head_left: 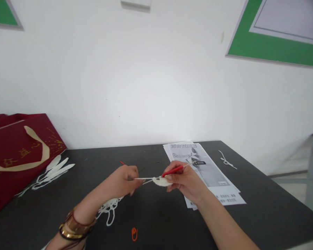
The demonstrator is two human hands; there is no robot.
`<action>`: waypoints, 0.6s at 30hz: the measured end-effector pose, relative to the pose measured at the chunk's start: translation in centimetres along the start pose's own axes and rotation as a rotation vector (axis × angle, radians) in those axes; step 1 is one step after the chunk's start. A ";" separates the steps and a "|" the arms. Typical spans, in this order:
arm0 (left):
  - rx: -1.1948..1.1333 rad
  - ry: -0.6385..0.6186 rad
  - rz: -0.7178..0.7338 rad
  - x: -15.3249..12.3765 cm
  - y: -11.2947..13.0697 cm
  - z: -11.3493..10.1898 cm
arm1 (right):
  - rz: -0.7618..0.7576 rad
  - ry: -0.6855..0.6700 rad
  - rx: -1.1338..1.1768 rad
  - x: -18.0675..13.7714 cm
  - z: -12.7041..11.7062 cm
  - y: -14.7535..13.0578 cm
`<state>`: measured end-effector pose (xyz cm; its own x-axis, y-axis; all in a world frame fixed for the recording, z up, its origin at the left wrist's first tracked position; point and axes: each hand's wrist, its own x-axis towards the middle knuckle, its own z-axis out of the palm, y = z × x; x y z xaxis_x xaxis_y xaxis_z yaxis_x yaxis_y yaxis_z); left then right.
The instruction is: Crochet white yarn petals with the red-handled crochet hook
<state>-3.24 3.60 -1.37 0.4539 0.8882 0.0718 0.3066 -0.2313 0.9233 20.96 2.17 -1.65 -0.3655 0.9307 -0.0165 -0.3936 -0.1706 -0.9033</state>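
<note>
Over the dark table (156, 215), my right hand (187, 180) is closed on a red-handled crochet hook (173, 170) and pinches a small white crocheted piece (160, 181). My left hand (122, 180) is closed in a pinch on the white yarn strand (142, 178) that runs straight to the piece. More loose white yarn (109, 208) lies in loops under my left wrist, which wears gold bangles (74, 227).
Printed instruction sheets (214, 173) lie right of my hands. A dark red gift bag (15, 152) lies at the left with white crocheted petals (54, 168) beside it. An orange stitch marker (134, 234) sits near the front edge, a yarn scrap (226, 160) at the far right.
</note>
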 end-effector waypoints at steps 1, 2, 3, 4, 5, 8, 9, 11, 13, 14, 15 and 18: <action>-0.087 -0.038 -0.009 -0.2 0.1 -0.1 | -0.006 0.010 -0.015 0.0 0.0 0.0; -0.180 -0.061 -0.010 -0.3 0.4 -0.1 | -0.012 0.018 -0.031 0.0 0.0 0.1; -0.275 -0.065 -0.005 -0.5 0.6 0.1 | -0.015 0.023 -0.052 0.0 0.1 0.2; -0.369 -0.057 0.006 -0.6 0.9 0.4 | -0.013 0.024 -0.074 0.0 0.2 0.4; -0.453 -0.047 0.013 -0.6 1.2 0.9 | -0.010 0.021 -0.096 0.0 0.3 0.5; -0.643 -0.036 0.003 -0.6 1.7 2.7 | -0.026 0.019 -0.141 -0.1 0.6 0.9; -0.696 -0.040 -0.021 -0.6 1.8 3.1 | -0.039 0.021 -0.150 -0.1 0.6 0.9; -0.771 -0.056 -0.083 -0.6 1.8 3.5 | -0.062 0.024 -0.155 0.0 0.6 0.8; -0.844 -0.094 -0.118 -0.7 1.7 3.1 | -0.076 0.028 -0.135 0.0 0.5 0.5; -0.886 -0.120 -0.116 -0.8 1.6 2.8 | -0.078 0.028 -0.115 0.0 0.4 0.4; -0.940 -0.151 -0.113 -0.8 1.5 2.4 | -0.078 0.029 -0.087 0.0 0.3 0.3; -1.060 -0.177 -0.151 -0.8 1.0 1.5 | -0.070 0.031 0.014 0.1 0.0 0.0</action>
<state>-2.02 2.07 -1.09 0.6125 0.7891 -0.0472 -0.4707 0.4121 0.7802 20.96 2.27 -1.63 -0.3102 0.9501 0.0333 -0.4288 -0.1085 -0.8968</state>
